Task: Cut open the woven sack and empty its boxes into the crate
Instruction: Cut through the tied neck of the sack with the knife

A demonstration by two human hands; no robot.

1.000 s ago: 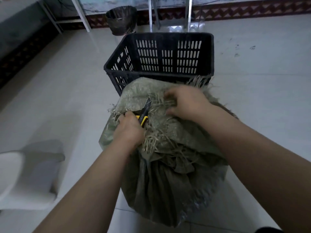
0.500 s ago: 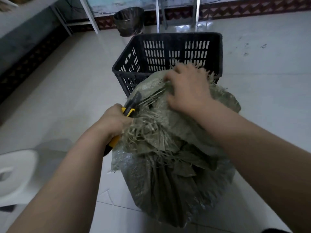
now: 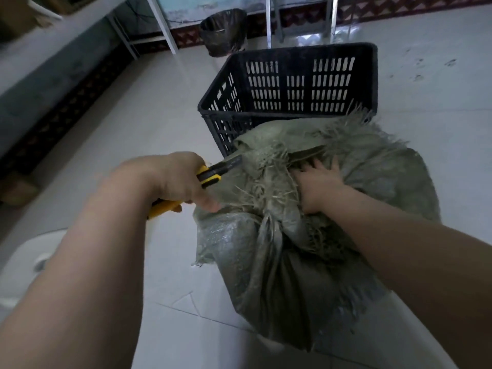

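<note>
A grey-green woven sack (image 3: pixel 306 262) stands on the tiled floor, its top frayed and slit. My left hand (image 3: pixel 175 179) grips a yellow-and-black utility knife (image 3: pixel 210 175) at the sack's left edge, blade pointing toward the cut. My right hand (image 3: pixel 316 182) lies on the sack's top with its fingers reaching into the slit. Behind the sack, touching it, sits a black slotted plastic crate (image 3: pixel 290 83); the part of its inside that I can see holds nothing. No boxes show through the opening.
A dark bin (image 3: pixel 223 30) stands by the back wall between metal table legs (image 3: pixel 162 25). A white plastic seat (image 3: pixel 24 259) is at lower left. A low ledge (image 3: pixel 53 75) runs along the left wall.
My left hand has pulled the knife out to the sack's left edge. My right hand has slid back from the far rim to the slit at the middle of the top. The view has shifted left.
</note>
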